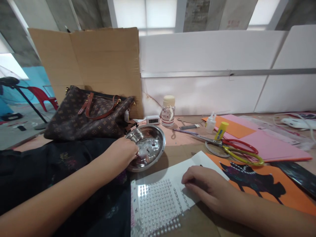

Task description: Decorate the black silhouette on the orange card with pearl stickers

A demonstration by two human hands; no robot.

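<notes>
My left hand reaches into a shiny steel bowl, fingers curled down toward small bits at its bottom; what they pinch is hidden. My right hand rests on a white sheet of stick-on pearl beads, fingers curled with the tips pressed on the sheet's upper edge. To the right of that hand lies an orange card with a black silhouette figure trimmed with beads.
A brown patterned handbag and dark cloth lie at the left. Behind the bowl are a small digital clock, a capped jar, a glue bottle, a glue stick, two scissors and pink and orange paper. Cardboard and white panels stand behind.
</notes>
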